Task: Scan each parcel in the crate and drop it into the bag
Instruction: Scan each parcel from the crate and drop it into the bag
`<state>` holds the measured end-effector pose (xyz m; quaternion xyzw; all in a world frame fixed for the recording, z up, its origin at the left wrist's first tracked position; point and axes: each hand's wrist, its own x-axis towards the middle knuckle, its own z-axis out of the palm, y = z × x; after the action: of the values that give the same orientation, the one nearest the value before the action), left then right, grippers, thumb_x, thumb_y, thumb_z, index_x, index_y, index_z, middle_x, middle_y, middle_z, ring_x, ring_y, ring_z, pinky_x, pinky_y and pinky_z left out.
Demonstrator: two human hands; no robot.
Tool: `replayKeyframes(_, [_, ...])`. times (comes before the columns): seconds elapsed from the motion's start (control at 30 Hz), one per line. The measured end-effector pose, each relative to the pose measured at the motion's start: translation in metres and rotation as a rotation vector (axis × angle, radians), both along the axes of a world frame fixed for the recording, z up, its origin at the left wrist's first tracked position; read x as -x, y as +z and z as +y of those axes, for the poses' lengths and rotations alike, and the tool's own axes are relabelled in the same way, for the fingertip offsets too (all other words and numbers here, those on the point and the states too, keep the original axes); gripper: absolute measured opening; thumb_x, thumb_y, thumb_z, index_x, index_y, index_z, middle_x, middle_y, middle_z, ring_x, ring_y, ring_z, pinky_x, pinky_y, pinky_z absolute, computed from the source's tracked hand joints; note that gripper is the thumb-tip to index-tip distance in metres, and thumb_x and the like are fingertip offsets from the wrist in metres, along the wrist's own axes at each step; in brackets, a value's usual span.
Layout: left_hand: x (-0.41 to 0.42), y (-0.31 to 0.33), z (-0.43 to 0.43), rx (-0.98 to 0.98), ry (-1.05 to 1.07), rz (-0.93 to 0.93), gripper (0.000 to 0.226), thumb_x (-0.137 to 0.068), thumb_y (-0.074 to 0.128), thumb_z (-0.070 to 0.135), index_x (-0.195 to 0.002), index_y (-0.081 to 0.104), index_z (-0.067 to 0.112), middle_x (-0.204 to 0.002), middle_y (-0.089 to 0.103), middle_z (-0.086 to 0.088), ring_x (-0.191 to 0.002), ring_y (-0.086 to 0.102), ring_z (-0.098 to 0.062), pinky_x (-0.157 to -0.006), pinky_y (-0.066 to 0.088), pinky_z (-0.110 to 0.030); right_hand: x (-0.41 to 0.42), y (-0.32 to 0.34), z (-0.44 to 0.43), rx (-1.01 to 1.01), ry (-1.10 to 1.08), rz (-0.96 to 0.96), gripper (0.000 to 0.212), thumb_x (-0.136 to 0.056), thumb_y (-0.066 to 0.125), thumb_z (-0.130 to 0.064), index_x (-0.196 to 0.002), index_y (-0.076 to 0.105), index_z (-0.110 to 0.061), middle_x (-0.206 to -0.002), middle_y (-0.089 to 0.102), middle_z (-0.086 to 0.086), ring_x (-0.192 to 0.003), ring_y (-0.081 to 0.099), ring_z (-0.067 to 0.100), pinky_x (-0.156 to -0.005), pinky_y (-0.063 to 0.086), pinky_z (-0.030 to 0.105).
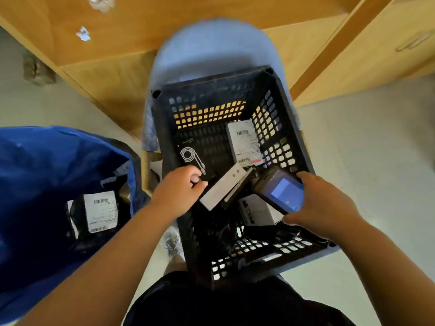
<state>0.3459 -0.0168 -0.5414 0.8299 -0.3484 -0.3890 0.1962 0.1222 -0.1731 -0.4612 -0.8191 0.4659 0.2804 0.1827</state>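
Reaching into the black plastic lattice crate [291,115], the left hand [181,188] has its fingers curled tight, the thumb lying across the near end of a slim white rectangular box [222,188] that it grips there. That box is in the middle of the crate, raised above the parcels under it. Its long axis runs on a diagonal from the hand at lower left up toward the crate's right wall, and a small round mark shows near the far end.

The right hand [329,208] holds a dark handheld scanner with a lit blue screen [283,192]. The fingers wrap over its far edge and the thumb presses along its near edge, so the grip is closed around the body. The screen faces up, and the scanner's front end points at the far end of the white box, just beside it.

Deeper in the crate, a white-labelled carton with barcodes [243,142] leans against the right wall with its long axis running away from the person. A flat black pack printed with a white coiled cable [191,156] lies near the left wall. A pale grey box [256,210] sits under the scanner.

The crate rests on a pale blue chair [211,45]. Left of it, an open blue plastic bag [47,161] holds a black parcel with a white label [101,212]. Light wooden cabinets [106,38] stand behind.
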Motion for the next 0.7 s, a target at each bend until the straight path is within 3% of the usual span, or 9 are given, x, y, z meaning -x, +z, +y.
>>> replayKeyframes(0.2, [0.051, -0.069, -0.041, -0.316, -0.134, -0.026, 0.056, -0.089, 0.061, 0.034, -0.137, 0.042, 0.011, -0.136, 0.045, -0.012, -0.122, 0.048, -0.031, -0.099, 0.043, -0.041, 0.033, -0.020, -0.030, -0.010, 0.016, 0.044, 0.087, -0.057, 0.076, -0.055, -0.126, 0.033, -0.024, -0.117, 0.053, -0.001, -0.096, 0.056, 0.022, -0.074, 0.050, 0.037])
replayKeyframes(0.33, [0.071, -0.108, -0.055, -0.485, -0.150, -0.088, 0.076, -0.086, 0.065, 0.040, -0.144, 0.026, 0.012, -0.145, 0.029, -0.014, -0.130, 0.033, -0.037, -0.104, 0.037, -0.045, 0.035, -0.030, -0.043, -0.023, 0.016, 0.031, 0.076, -0.056, 0.075, -0.053, -0.116, 0.037, -0.025, -0.103, 0.053, -0.003, -0.087, 0.054, 0.021, -0.072, 0.052, 0.039])
replayKeyframes(0.5, [0.077, -0.147, -0.069, -0.586, -0.194, -0.092, 0.093, -0.086, 0.065, 0.040, -0.150, 0.004, 0.011, -0.150, 0.020, -0.019, -0.134, 0.026, -0.041, -0.107, 0.032, -0.050, 0.031, -0.037, -0.058, -0.021, 0.030, 0.025, 0.079, -0.058, 0.074, -0.053, -0.121, 0.037, -0.025, -0.103, 0.052, -0.004, -0.087, 0.052, 0.019, -0.070, 0.051, 0.037])
replayKeyframes(0.6, [0.073, -0.162, -0.073, -0.614, -0.218, -0.084, 0.088, -0.087, 0.064, 0.035, -0.150, 0.005, 0.014, -0.147, 0.026, -0.020, -0.130, 0.033, -0.041, -0.104, 0.035, -0.050, 0.032, -0.038, -0.067, -0.018, 0.038, 0.025, 0.082, -0.059, 0.074, -0.053, -0.126, 0.035, -0.025, -0.101, 0.051, -0.005, -0.085, 0.050, 0.018, -0.068, 0.051, 0.036])
replayKeyframes(0.7, [0.067, -0.169, -0.071, -0.582, -0.180, -0.053, 0.073, -0.086, 0.064, 0.033, -0.143, 0.022, 0.013, -0.138, 0.039, -0.018, -0.123, 0.042, -0.041, -0.100, 0.040, -0.049, 0.033, -0.039, -0.074, -0.022, 0.026, 0.026, 0.085, -0.058, 0.075, -0.053, -0.127, 0.035, -0.026, -0.102, 0.050, -0.006, -0.084, 0.050, 0.018, -0.068, 0.052, 0.036])
